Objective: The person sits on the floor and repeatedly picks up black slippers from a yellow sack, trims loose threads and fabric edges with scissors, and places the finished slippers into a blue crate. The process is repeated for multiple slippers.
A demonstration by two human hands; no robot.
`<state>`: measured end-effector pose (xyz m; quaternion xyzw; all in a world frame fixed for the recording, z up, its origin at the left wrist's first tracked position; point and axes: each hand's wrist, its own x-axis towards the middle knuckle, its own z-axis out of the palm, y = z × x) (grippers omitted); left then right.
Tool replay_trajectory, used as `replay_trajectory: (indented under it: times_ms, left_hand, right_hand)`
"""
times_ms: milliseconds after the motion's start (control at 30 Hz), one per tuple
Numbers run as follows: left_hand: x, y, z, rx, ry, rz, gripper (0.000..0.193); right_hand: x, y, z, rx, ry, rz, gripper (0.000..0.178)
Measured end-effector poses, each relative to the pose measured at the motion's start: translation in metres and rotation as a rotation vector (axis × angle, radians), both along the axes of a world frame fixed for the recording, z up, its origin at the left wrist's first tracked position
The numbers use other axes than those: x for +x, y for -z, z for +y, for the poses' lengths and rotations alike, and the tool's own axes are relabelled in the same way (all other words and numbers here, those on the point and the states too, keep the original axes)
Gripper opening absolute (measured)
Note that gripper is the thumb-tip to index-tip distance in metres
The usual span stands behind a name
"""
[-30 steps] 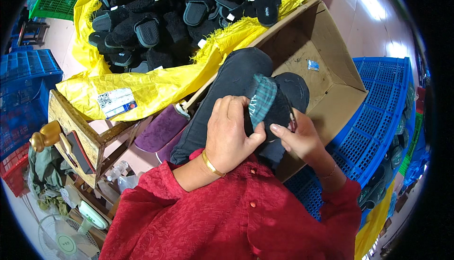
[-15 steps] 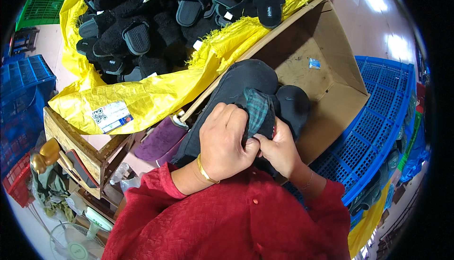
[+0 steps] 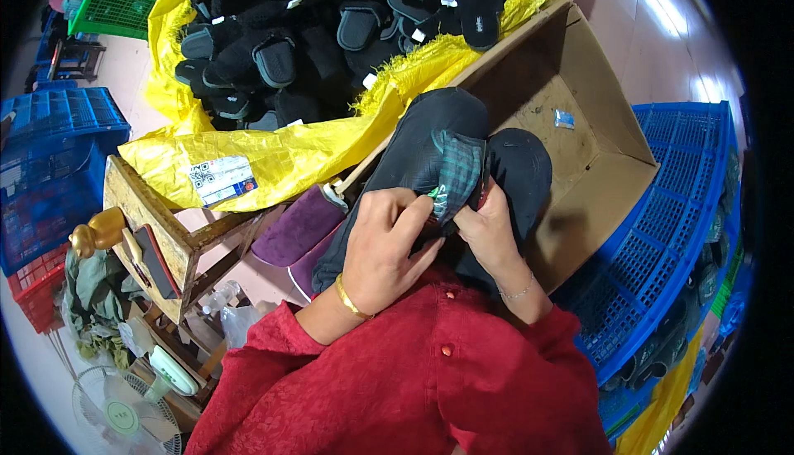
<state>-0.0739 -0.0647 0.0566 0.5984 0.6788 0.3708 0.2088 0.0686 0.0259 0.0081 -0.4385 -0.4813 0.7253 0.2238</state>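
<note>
A green-and-black plaid slipper (image 3: 459,170) with white lettering on its cloth is held above my lap, its lower part hidden by my hands. My right hand (image 3: 490,227) is closed round its right side, thumb across the near edge, where a bit of red shows. From the left, my left hand (image 3: 385,244) has bent fingers at the near edge of the cloth. Its thumb sits lower, apart from the forefinger. A tiny bright green spot (image 3: 432,193) shows at the left fingertips, too small to name. My dark-trousered knees (image 3: 519,178) lie beneath and beyond.
Ahead, a yellow woven sack (image 3: 306,153) is heaped with black fleecy slippers (image 3: 277,62). A cardboard box (image 3: 604,112) holding a small blue packet (image 3: 563,119) stands right, beside a blue crate (image 3: 662,215). At left are purple slippers (image 3: 294,223), a wooden stool (image 3: 149,194) and a fan (image 3: 124,414).
My left hand has loosened from its tight pinch, its thumb moving away from the forefinger. More of the plaid cloth and its lettering shows. The view has shifted slightly left.
</note>
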Motion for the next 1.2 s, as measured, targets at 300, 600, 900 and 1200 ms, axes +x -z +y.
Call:
replay_trajectory:
  times_ms: [300, 600, 900, 1200]
  left_hand:
    - [0.011, 0.021, -0.018, 0.12, -0.115, -0.019, 0.058]
    - [-0.002, 0.02, 0.001, -0.06, -0.149, -0.034, 0.043]
    - [0.01, 0.016, -0.006, 0.05, -0.149, 0.063, 0.07]
    - [-0.01, 0.001, 0.018, 0.067, 0.072, 0.128, 0.054]
  right_hand:
    - [0.022, -0.04, 0.027, -0.189, -0.452, -0.125, 0.039]
    - [-0.011, -0.026, 0.017, 0.291, -0.424, -0.303, 0.034]
    - [-0.004, -0.015, -0.003, 0.429, -0.307, -0.319, 0.033]
    - [0.041, -0.049, 0.014, 0.342, 0.161, -0.172, 0.018]
